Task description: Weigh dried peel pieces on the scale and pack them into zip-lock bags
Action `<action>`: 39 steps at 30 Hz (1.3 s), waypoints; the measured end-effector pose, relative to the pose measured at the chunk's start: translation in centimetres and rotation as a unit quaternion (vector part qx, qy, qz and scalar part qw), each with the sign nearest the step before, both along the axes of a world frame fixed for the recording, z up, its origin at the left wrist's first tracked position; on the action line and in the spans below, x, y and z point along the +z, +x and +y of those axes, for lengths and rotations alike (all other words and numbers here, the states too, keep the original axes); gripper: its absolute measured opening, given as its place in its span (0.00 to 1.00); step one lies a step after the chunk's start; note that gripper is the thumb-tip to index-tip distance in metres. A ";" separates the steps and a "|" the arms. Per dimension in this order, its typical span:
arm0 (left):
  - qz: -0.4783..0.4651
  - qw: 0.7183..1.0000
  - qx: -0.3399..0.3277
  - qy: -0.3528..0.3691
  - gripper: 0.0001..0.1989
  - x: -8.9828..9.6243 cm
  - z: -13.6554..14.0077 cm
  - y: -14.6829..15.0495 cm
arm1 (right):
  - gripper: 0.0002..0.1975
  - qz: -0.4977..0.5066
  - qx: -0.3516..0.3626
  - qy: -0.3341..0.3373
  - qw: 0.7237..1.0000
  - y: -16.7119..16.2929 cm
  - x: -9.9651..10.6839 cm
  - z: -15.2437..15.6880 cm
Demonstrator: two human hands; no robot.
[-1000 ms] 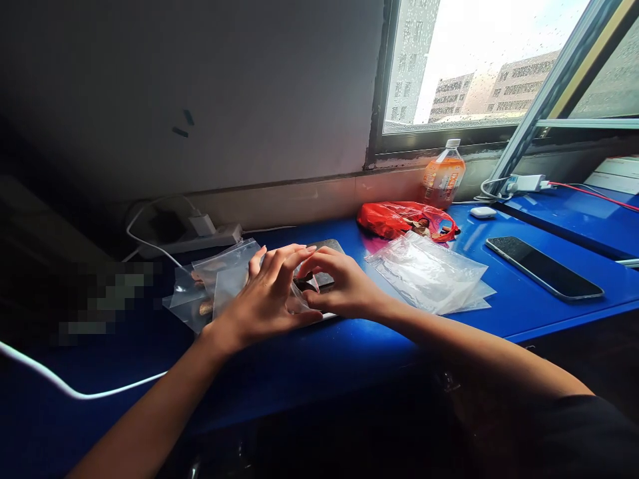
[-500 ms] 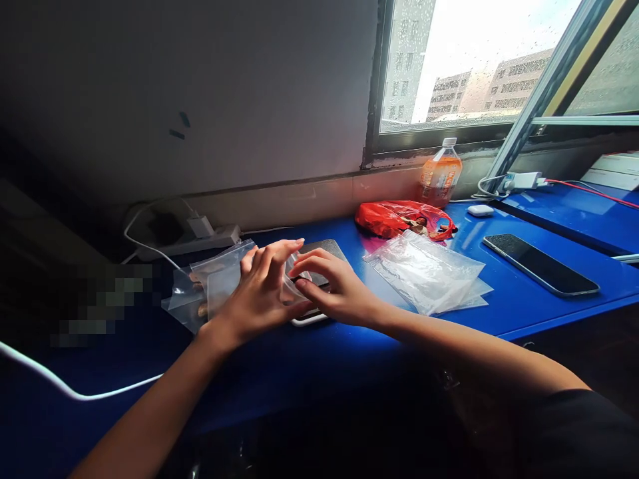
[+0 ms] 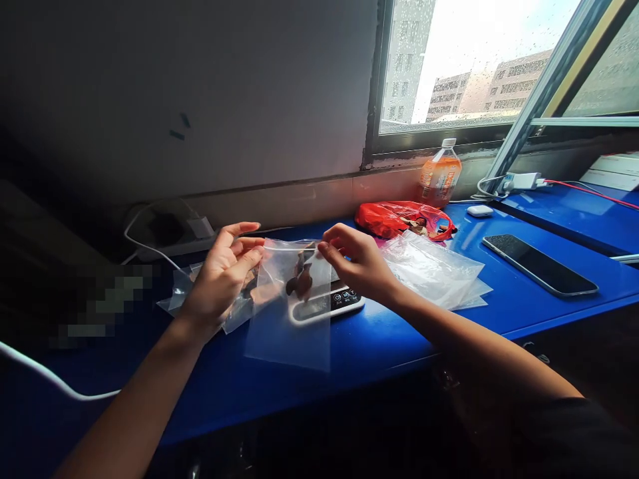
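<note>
Head view, looking forward and down over a blue table (image 3: 449, 332) beneath a rain-spotted window (image 3: 469, 60). Clear zip bag (image 3: 292, 303) held up above the table's near middle, mouth at the top, long axis running top to bottom, bottom edge hanging toward the near table edge, flat face turned to the camera. Small dark pieces (image 3: 301, 279) visible through the bag's upper part; cannot tell whether inside it or behind it.

Directly behind the bag, partly veiled by it: a small digital scale (image 3: 344, 299) with round buttons on its front edge. Left of the bag, more clear bags (image 3: 182, 293) lying on the table, with a white cable (image 3: 44, 376) trailing past. Right of the scale, a flat stack of empty clear bags (image 3: 434, 269). Farther back, a red plastic bag (image 3: 399, 218), an orange drink bottle (image 3: 440, 174) by the wall, a white earbud case (image 3: 480, 211) and a dark phone (image 3: 539, 265) lying flat.

Left hand (image 3: 219, 276) pinching the bag's top left corner, thumb and forefinger closed on it, other fingers loosely curled. Right hand (image 3: 357, 263) pinching the top right corner between thumb and fingertips, likewise closed on the plastic.
</note>
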State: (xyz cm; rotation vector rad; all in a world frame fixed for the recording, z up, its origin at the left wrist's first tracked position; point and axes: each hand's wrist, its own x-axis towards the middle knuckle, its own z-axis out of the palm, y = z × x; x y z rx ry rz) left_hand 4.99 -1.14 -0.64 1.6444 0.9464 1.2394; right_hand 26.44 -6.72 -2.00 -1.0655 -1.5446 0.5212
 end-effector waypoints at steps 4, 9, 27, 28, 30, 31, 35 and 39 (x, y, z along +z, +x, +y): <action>-0.040 0.997 -0.004 -0.063 0.17 0.6 0.3 -0.3 | 0.05 0.004 0.001 0.005 1.000 0.4 0.3 -0.2; -0.056 0.996 -0.019 -0.065 0.21 0.7 0.4 -0.4 | 0.04 0.031 0.007 -0.002 1.000 0.3 0.3 -0.1; 0.022 0.996 0.036 0.073 0.13 0.0 0.3 -0.2 | 0.10 -0.050 -0.029 0.016 0.998 1.1 0.0 0.8; 0.037 0.994 0.044 0.097 0.13 -0.2 0.1 -0.1 | 0.10 -0.090 -0.035 0.039 0.995 1.0 -0.1 0.8; 0.094 0.979 0.059 0.169 0.11 -0.7 -0.5 0.2 | 0.09 -0.166 -0.039 0.087 0.982 0.6 -0.4 0.7; 0.130 0.966 0.062 0.216 0.09 -1.0 -0.8 0.5 | 0.08 -0.197 -0.036 0.105 0.974 0.3 -0.5 0.6; 0.209 0.912 0.031 0.352 0.05 -1.7 -2.1 1.5 | 0.07 -0.268 -0.018 0.125 0.955 -0.7 -0.8 0.2; 0.200 0.907 -0.001 0.370 0.01 -2.0 -2.6 1.9 | 0.05 -0.280 -0.010 0.119 0.953 -0.9 -0.9 0.1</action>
